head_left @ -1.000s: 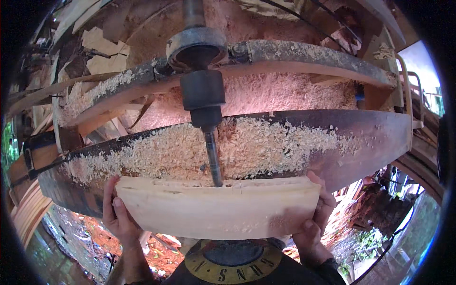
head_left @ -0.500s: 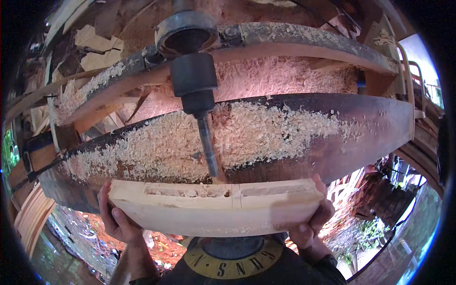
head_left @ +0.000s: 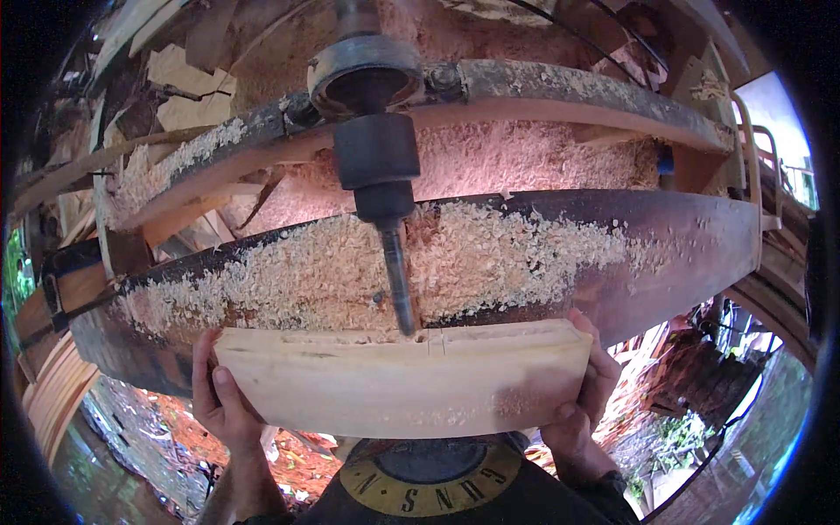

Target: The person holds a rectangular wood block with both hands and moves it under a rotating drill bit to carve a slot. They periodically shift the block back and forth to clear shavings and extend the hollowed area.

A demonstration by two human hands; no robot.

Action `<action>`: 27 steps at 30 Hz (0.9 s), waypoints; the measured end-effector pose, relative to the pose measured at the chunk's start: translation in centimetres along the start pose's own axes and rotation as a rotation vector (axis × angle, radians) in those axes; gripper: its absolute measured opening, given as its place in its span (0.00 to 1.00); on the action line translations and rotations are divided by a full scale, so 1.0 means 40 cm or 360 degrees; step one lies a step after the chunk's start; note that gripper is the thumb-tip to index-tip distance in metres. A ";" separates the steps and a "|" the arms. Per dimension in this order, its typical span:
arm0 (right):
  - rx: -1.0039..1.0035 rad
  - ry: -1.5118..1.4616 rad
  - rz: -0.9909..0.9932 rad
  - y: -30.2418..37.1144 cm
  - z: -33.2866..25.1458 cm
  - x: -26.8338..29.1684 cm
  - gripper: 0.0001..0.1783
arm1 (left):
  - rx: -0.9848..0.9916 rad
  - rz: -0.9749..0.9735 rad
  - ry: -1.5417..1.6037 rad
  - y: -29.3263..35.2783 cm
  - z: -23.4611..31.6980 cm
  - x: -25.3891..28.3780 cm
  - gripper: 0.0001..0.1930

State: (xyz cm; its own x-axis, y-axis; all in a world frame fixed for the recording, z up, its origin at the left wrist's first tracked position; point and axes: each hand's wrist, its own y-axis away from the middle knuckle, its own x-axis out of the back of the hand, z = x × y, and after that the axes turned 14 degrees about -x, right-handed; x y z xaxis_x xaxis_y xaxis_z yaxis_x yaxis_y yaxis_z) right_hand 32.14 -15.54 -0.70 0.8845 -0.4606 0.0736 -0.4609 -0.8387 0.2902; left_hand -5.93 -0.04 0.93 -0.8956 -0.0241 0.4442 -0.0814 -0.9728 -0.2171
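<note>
A pale wooden block (head_left: 402, 385), long and smooth, is held level at the near edge of the dark worktable. My left hand (head_left: 227, 407) grips its left end, thumb on the broad face. Around the right end my right hand (head_left: 588, 398) is closed, fingers behind the edge. The slots along the block's far edge show only as a thin strip; pencil lines cross it near the middle. Just over that edge hangs a metal drill bit (head_left: 399, 289), looking blurred, in a black chuck (head_left: 378, 153). Whether its tip touches the wood I cannot tell.
Wood shavings (head_left: 516, 258) cover much of the dark worktable (head_left: 691, 241). Behind it runs a dusty wooden beam (head_left: 595, 96). Stacked curved wooden pieces (head_left: 57, 394) stand at the left, and a dark log (head_left: 713, 367) lies below at the right.
Both hands have tipped the block, so its slotted edge turns away and the broad face shows more. The drill and table appear slightly lower, the drill also further right.
</note>
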 end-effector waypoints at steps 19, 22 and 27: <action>0.0036 -0.0093 -0.0079 -0.071 0.002 -0.008 0.45 | -0.0007 0.0140 0.0093 -0.007 -0.011 -0.015 0.22; 0.0009 -0.0200 -0.0018 -0.069 -0.008 -0.033 0.46 | 0.0077 0.0215 0.0175 -0.008 -0.019 -0.020 0.22; -0.0182 -0.0400 0.0101 -0.043 -0.001 -0.033 0.43 | 0.0011 0.0089 -0.0019 -0.024 -0.006 -0.011 0.23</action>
State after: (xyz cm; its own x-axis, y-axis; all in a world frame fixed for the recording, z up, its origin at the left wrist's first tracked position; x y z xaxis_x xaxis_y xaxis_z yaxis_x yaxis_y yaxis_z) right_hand 31.76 -13.49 -1.27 0.8021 -0.5806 -0.1396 -0.4909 -0.7742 0.3994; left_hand -5.58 0.96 0.74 -0.8935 -0.0812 0.4417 -0.0285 -0.9713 -0.2361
